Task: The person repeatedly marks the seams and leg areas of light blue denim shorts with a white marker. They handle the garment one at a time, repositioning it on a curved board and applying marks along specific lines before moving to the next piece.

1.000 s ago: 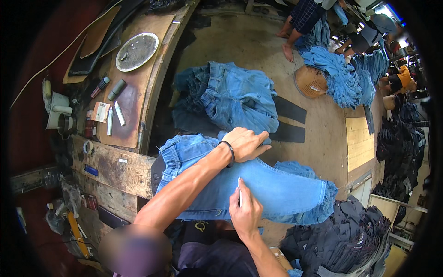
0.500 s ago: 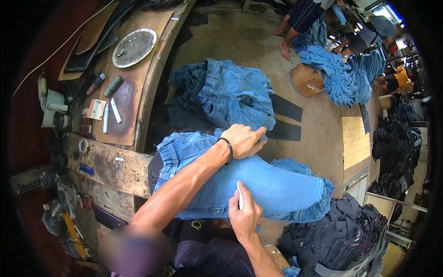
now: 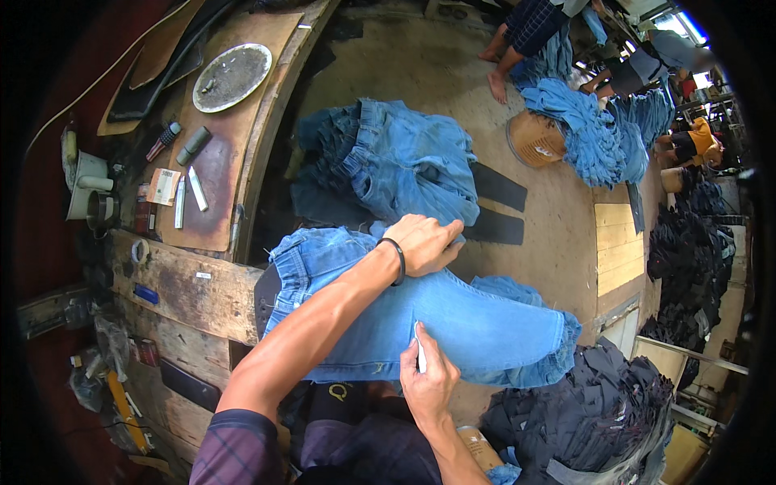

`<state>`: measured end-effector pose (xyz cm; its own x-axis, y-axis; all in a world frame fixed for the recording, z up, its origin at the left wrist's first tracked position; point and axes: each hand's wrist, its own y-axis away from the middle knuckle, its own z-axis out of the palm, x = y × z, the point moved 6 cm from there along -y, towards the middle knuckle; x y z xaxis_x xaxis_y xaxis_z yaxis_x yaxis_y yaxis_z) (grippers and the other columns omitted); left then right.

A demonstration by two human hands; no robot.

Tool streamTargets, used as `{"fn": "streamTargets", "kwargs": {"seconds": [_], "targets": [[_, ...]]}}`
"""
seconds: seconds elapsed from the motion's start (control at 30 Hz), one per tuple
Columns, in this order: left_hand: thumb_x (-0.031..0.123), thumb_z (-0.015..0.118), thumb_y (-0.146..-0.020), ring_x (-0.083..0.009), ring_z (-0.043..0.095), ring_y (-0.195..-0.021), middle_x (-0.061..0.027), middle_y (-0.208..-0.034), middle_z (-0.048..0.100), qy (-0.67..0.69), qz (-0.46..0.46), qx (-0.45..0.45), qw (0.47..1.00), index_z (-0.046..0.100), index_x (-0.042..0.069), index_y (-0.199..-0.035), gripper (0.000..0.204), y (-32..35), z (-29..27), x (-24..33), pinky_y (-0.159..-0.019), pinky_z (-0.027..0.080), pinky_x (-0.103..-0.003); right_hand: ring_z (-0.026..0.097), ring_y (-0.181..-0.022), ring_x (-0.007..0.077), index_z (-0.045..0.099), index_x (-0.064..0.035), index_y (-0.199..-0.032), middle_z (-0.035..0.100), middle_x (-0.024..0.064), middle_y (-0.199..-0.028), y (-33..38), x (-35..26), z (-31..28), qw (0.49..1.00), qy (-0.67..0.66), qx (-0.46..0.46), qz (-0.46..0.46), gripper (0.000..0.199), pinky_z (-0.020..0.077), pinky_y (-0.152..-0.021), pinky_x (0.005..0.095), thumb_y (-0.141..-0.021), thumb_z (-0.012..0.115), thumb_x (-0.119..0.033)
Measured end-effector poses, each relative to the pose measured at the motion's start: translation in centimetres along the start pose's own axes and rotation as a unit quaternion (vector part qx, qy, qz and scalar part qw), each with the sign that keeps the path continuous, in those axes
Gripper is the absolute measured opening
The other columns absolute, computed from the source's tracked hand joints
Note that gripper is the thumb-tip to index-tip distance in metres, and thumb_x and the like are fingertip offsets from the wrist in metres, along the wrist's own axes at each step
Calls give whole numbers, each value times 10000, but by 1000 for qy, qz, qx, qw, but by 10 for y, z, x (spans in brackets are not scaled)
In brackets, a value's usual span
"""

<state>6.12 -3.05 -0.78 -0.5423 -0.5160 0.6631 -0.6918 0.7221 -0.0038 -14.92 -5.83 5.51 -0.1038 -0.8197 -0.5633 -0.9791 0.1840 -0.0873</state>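
Note:
Pale blue elastic-waist jeans (image 3: 501,323) lie stretched across in front of me, with the gathered waistband at the left and the cuffed leg end at the right. A dark board end (image 3: 265,297) shows at the waistband. My left hand (image 3: 422,245), with a black band at the wrist, is closed on the far edge of the jeans; its fingertips are partly hidden. Closer to me, my right hand (image 3: 428,376) grips a slim white pen-like stick (image 3: 420,356), its tip on or just above the denim. The stick's exact kind cannot be made out.
Beyond the jeans rises a stack of folded jeans (image 3: 416,162). Dark cloth pieces (image 3: 582,412) are heaped at lower right. On the left stands a wooden table (image 3: 186,283) with a round tray (image 3: 233,78) and white sticks (image 3: 198,190). Other people work at far right by denim piles.
The view has shifted slightly, and more of my left sleeve shows. Both hands keep nearly the same places on the jeans, the white stick still in my right hand.

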Motion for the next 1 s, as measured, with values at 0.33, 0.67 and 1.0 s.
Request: {"fn": "streamTargets", "kwargs": {"seconds": [0.33, 0.67, 1.0], "targets": [[350, 565, -1049, -465, 710, -751, -241, -755, 712, 3, -29, -63, 998, 606, 39, -1095, 317, -1, 2, -1, -700, 559, -574, 780, -812, 364, 716, 91, -1202, 780, 238, -982, 0, -1, -8, 1000, -26, 5, -3, 307, 632, -725, 406, -899, 708, 49], [376, 623, -1028, -429, 702, -735, -195, -755, 707, 2, -19, -28, 999, 618, 69, -1012, 307, 3, 7, -2, -667, 536, -561, 790, -866, 287, 624, 65, -1354, 779, 201, -998, 12, 27, -13, 958, -230, 16, 169, 333, 651, -747, 379, -1036, 629, -36], [186, 815, -855, -290, 584, -1249, -50, -1239, 663, -30, -97, 212, 972, 723, 147, -1142, 304, 199, -29, 82, -1071, 436, -487, 583, -650, 275, 731, -62, -1088, 673, 104, -810, -18, 8, -18, 989, -75, -79, -97, 261, 508, -612, 398, -840, 806, -32]]}}
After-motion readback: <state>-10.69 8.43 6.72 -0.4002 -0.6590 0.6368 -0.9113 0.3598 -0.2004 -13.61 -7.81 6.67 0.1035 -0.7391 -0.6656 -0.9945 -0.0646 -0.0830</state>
